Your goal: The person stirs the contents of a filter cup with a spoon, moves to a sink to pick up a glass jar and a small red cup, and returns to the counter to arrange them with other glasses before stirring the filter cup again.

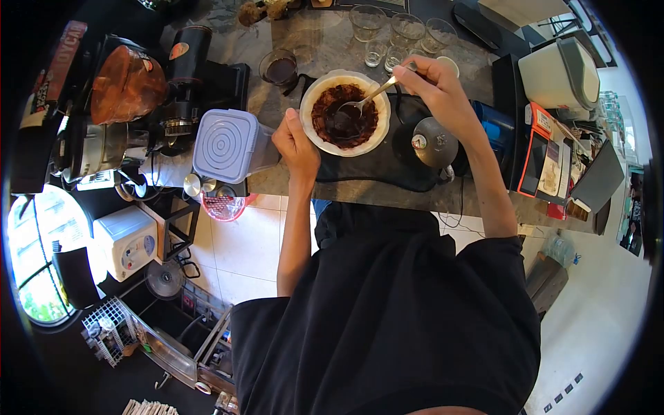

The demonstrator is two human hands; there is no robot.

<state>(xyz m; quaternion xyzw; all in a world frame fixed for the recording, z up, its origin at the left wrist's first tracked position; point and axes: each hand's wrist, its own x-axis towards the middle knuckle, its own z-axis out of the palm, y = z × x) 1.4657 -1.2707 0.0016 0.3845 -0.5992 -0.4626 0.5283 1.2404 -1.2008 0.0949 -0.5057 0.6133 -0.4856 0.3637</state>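
A round white bowl-like vessel (380, 131) with a wavy, paper-like rim stands on the counter. Wet dark-brown coffee grounds (346, 130) coat its inside. My right hand (437, 86) pinches the handle of a metal spoon (382, 88), whose bowl end dips into the middle of the grounds. At the vessel's left side, my left hand (296, 143) is closed against its outer wall, thumb pointing up; its fingertips are partly hidden. A metal kettle (435, 142) with a dial thermometer on top sits just right of the vessel, beneath my right forearm.
A glass of dark liquid (281, 69) stands behind my left hand. To the left are a lidded plastic tub (225, 146) and a coffee grinder (187, 76). Several clear glasses (407, 29) are grouped at the back. A black mat (373, 171) lies along the counter's front edge.
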